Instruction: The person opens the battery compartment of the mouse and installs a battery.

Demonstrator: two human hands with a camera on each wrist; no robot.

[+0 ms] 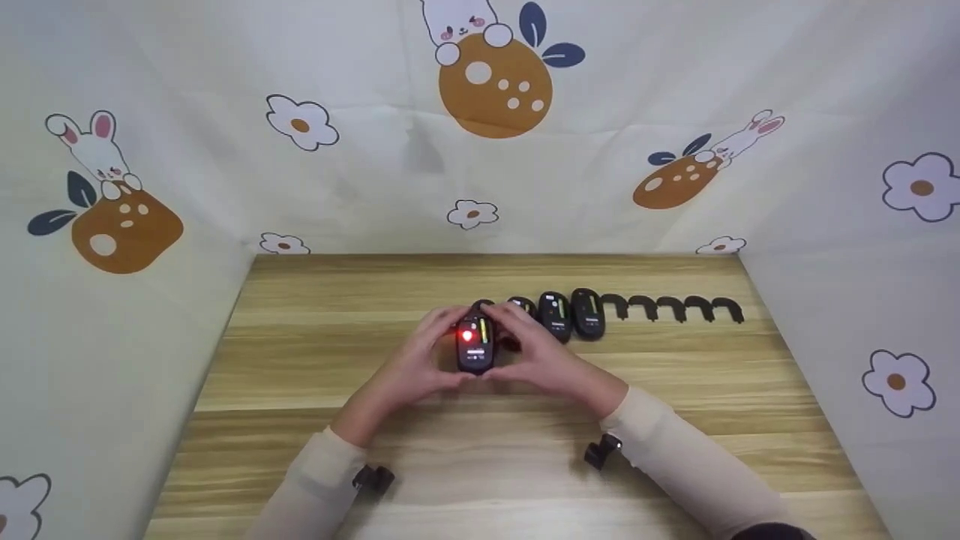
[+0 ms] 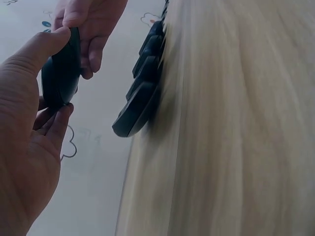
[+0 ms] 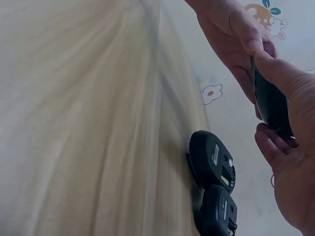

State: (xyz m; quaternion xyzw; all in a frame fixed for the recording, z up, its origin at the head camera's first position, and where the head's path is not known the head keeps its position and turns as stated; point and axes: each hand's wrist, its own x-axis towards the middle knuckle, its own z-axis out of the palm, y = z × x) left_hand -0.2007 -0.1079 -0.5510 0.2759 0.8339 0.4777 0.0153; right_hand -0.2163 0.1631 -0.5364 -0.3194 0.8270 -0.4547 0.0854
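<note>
A black computer mouse (image 1: pixel 475 354) is held up off the table, its underside with labels and a glowing red light facing the head camera. My left hand (image 1: pixel 420 360) grips it from the left, thumb at the near end and fingers at the far end. From the other side my right hand (image 1: pixel 544 360) holds the same mouse, the two thumbs close together. In the left wrist view the mouse (image 2: pixel 61 73) appears edge-on between both hands. The right wrist view shows its dark side (image 3: pixel 270 103). Fingers partly cover its far end, where a dark rounded part shows.
Right of the hands lie upside-down mice: one (image 1: pixel 520 304) partly hidden by my right hand, another (image 1: pixel 555 315) and a third (image 1: pixel 588 313). Several black curved pieces (image 1: pixel 643 306) continue the row rightward on the wooden table (image 1: pixel 480 480). Patterned cloth walls (image 1: pixel 360 187) enclose the table.
</note>
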